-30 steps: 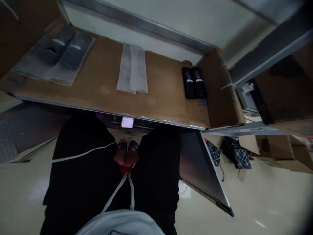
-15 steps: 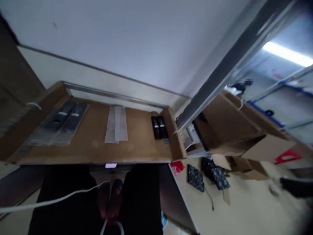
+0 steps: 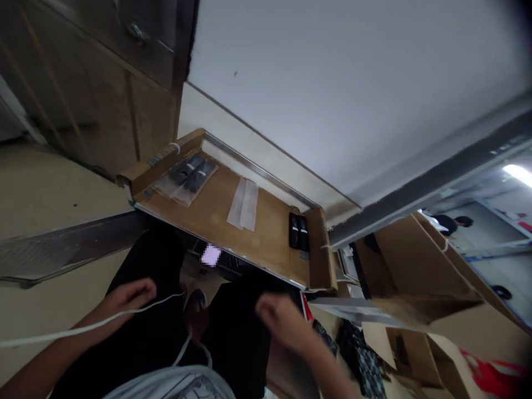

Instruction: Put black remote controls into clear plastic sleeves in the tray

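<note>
My left hand [image 3: 135,295], its fingers curled in, is over my left thigh with nothing visible in it; a white cable [image 3: 103,321] crosses in front. My right hand [image 3: 279,318] is loosely closed above my right thigh, slightly blurred, and I see nothing in it. Both hands are short of the shallow cardboard tray [image 3: 208,213] in front of me. At its left lie two dark long items in clear plastic sleeves [image 3: 187,178]. Two flat translucent sleeves [image 3: 244,204] overlap in the middle. Two black long pieces [image 3: 298,231] with white marks lie side by side at the right.
A pale wall panel [image 3: 332,100] rises behind the tray. On the right, a grey post [image 3: 432,172] slants past large cardboard boxes [image 3: 424,266]. A brown cabinet [image 3: 103,105] is at the left. Dark patterned items [image 3: 361,354] and a red item [image 3: 494,374] are low right.
Both my hands have come into view from below. The view has turned left, so the tray appears farther right and tilted, and more of the cabinet shows. The tray's contents look unchanged.
</note>
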### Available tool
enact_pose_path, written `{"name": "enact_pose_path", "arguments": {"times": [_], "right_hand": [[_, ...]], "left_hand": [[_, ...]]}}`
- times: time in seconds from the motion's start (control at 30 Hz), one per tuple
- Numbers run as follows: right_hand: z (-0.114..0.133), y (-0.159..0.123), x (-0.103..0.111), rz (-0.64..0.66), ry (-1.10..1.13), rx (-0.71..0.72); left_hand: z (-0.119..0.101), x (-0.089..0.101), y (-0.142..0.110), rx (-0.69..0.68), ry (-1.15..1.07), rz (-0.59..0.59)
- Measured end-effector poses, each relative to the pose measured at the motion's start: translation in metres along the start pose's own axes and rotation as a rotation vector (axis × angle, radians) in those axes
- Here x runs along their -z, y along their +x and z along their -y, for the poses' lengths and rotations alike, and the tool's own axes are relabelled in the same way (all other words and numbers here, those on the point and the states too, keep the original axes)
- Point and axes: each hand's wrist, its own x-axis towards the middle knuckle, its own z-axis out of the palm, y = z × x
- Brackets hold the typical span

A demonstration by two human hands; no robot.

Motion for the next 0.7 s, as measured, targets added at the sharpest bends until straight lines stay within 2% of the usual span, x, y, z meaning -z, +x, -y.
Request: {"name": "enact_pose_path", "arguments": {"times": [0.03, 0.07, 0.13, 0.17, 0.2, 0.3, 0.4, 0.6, 0.7], "right_hand": [[-0.001, 0.02, 0.013, -0.085, -0.032, 0.103], [-0.005, 0.042, 0.026, -0.269, -0.097, 0.135], [-0.019, 0.086, 0.047, -0.701, -0.259, 0.033], [-0.028, 0.107, 0.052, -0.832, -0.326, -0.02], [-0.037, 0.124, 0.053, -0.89, -0.375, -0.062], [-0.061, 0.157, 0.035, -0.915, -0.421, -0.17], [-0.07, 0.165, 0.016, -0.933, -0.43, -0.238], [-0.068, 0.162, 0.014, -0.92, -0.43, -0.351], [-0.065, 0.169, 0.014, -0.893, -0.404, -0.378]], "left_hand": [[-0.003, 0.005, 0.016, 0.011, -0.059, -0.017], [-0.008, 0.008, 0.032, 0.011, -0.106, -0.052], [-0.02, 0.009, 0.061, -0.033, -0.111, -0.111], [-0.026, 0.007, 0.074, -0.081, -0.069, -0.115], [-0.033, 0.004, 0.087, -0.131, 0.005, -0.104], [-0.05, -0.009, 0.125, -0.274, 0.355, -0.069], [-0.059, -0.028, 0.16, -0.35, 0.654, -0.022], [-0.042, -0.08, 0.211, -0.298, 0.837, 0.056], [-0.033, -0.094, 0.229, -0.284, 0.917, 0.038]]}}
